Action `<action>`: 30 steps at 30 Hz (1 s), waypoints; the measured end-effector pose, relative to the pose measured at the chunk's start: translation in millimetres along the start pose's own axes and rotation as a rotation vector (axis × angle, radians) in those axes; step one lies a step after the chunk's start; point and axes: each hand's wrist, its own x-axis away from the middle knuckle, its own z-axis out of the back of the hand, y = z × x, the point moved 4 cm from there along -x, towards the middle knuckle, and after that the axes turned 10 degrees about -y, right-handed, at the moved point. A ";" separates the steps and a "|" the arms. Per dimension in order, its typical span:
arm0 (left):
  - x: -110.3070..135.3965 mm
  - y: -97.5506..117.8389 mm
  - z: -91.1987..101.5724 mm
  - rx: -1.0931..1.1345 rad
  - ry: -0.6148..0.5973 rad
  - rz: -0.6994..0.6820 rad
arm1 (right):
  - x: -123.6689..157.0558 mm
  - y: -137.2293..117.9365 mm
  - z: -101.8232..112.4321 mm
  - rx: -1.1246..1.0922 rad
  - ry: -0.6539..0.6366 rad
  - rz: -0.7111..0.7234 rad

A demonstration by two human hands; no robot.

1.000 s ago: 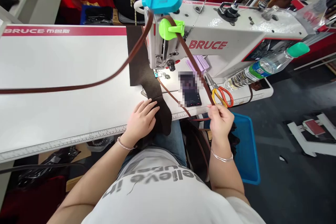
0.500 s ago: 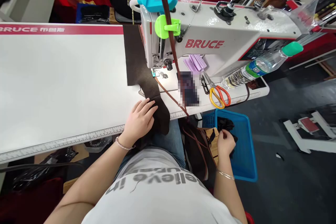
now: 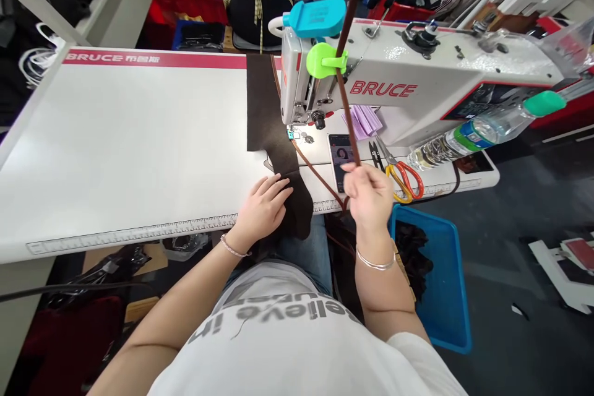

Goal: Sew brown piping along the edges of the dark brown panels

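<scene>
A dark brown piece of material [image 3: 265, 111] runs along the left side of the sewing machine's [image 3: 306, 93] needle area and hangs over the table's front edge. My left hand [image 3: 263, 207] lies flat on its near part, fingers stretched out. With closed fingers, my right hand [image 3: 371, 195] holds a narrow brown strip [image 3: 344, 93] that comes down taut past the machine head. A further length of strip slants from the presser foot [image 3: 291, 135] toward the table's front edge. A phone [image 3: 341, 151] lies just behind my right hand, partly covered by it.
Scissors [image 3: 404, 179], dark thread snips [image 3: 375, 153], purple folded papers [image 3: 364, 120] and a water bottle [image 3: 487, 127] are on the machine bed to the right. A blue basket [image 3: 448, 284] with dark pieces stands below. Across the table is another person [image 3: 256, 0].
My right hand has risen from beside the blue basket to the table's front edge and taken hold of the brown strip. My left hand stays on the dark brown piece. The view has shifted.
</scene>
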 end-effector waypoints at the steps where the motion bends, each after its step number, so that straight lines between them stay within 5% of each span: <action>1: 0.1 -0.1 0.1 0.001 -0.002 0.000 | 8.2 3.5 14.3 0.001 0.061 0.023; 6: -0.2 -0.2 0.2 0.007 -0.005 -0.006 | 76.1 37.8 112.3 0.206 0.302 -0.120; 11: -0.7 -0.8 -0.5 0.019 -0.015 -0.006 | 169.3 80.8 213.5 0.675 0.443 -0.643; 13: -0.8 -0.9 -0.2 0.017 -0.018 -0.006 | 198.6 87.9 241.1 0.898 0.546 -0.844; 16: -1.1 -0.8 0.6 0.011 -0.020 -0.002 | 215.8 90.3 255.6 1.058 0.642 -0.925; 20: -1.6 -0.1 0.6 0.006 -0.027 0.001 | 190.0 84.2 225.9 1.197 0.675 -0.793; 21: -1.7 0.0 0.4 0.005 -0.027 0.002 | 175.6 80.0 209.2 1.221 0.655 -0.702; 23: -1.6 0.0 -0.1 0.003 -0.025 0.007 | 138.7 63.6 163.1 1.236 0.568 -0.298; 26: -1.2 -0.2 -0.9 0.009 -0.021 0.009 | 81.8 41.6 88.2 1.008 0.341 0.061; 30: -0.5 -0.4 -0.9 0.024 -0.007 0.004 | 18.6 24.7 12.5 0.527 0.063 0.141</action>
